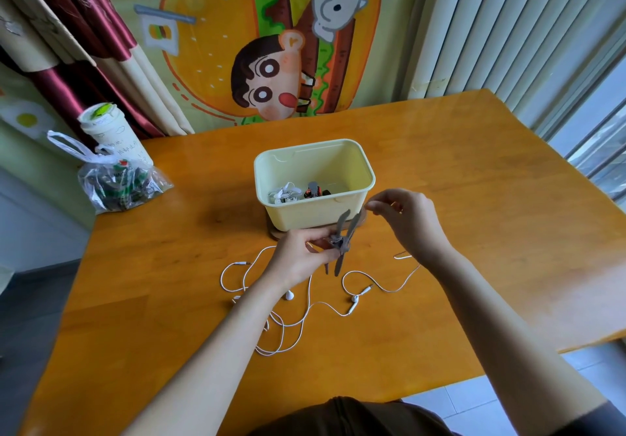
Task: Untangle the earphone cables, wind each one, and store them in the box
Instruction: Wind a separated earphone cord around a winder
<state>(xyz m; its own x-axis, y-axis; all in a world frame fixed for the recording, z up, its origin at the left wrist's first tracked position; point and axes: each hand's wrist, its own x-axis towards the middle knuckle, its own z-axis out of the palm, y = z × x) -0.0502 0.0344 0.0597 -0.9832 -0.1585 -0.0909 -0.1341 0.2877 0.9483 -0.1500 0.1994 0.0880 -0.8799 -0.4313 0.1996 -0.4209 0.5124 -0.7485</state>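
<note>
Orange-brown wooden table set against a cartoon burger cloth, seen from the head of a seated person. At far left hangs a maroon and cream curtain. Below it, at the table's left corner, a lidded paper cup stands just behind a knotted clear plastic bag of dark contents.

At the middle of the table a pale yellow box sits open on a brown base. Inside it lie a wound white earphone and, beside that, a small dark item with orange marks.

Just in front of the box, the left hand is raised off the table, fingers curled around the middle of a grey bundle of flat strands whose ends stick out above and below the grip. On the table beneath the hands a loose white earphone cable sprawls in open loops, its earbuds and plug lying apart, outside the box.

To the right, the right hand is held higher, near the box's front right corner, thumb and forefinger tips pressed together; whether anything is pinched between them cannot be told. White vertical blinds fill the far right, with a window beyond.
</note>
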